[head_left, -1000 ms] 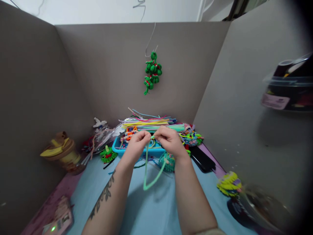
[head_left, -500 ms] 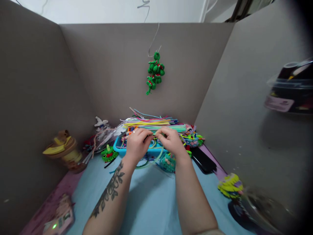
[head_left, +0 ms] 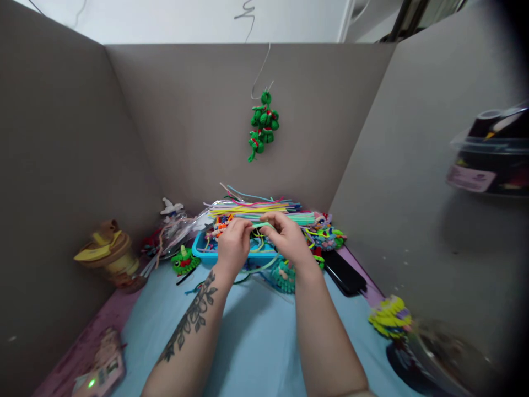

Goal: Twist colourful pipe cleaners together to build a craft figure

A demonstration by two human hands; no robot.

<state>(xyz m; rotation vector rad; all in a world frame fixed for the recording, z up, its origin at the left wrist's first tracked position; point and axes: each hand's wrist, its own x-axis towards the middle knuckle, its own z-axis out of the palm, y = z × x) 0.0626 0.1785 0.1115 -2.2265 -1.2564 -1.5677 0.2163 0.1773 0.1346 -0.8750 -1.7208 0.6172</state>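
Observation:
My left hand pinches one end of a pale green pipe cleaner. My right hand has its thumb and fingers closed on the same pipe cleaner a short way to the right. Both hands are raised in front of a blue tray filled with small colourful pieces. Behind them lies a stack of pipe cleaners in yellow, mint, pink and other colours. A fuzzy teal piece rests on the cloth near my right wrist, partly hidden by the forearm.
Green and red figures hang from a wire on the back panel. At left are a green fuzzy figure and a brown and yellow pot-like container. A black phone, a yellow fuzzy piece and a wall-mounted holder are at right.
My hands have moved slightly apart, and a length of pale green pipe cleaner now shows between them. My left hand has turned a little and shifted right at the wrist.

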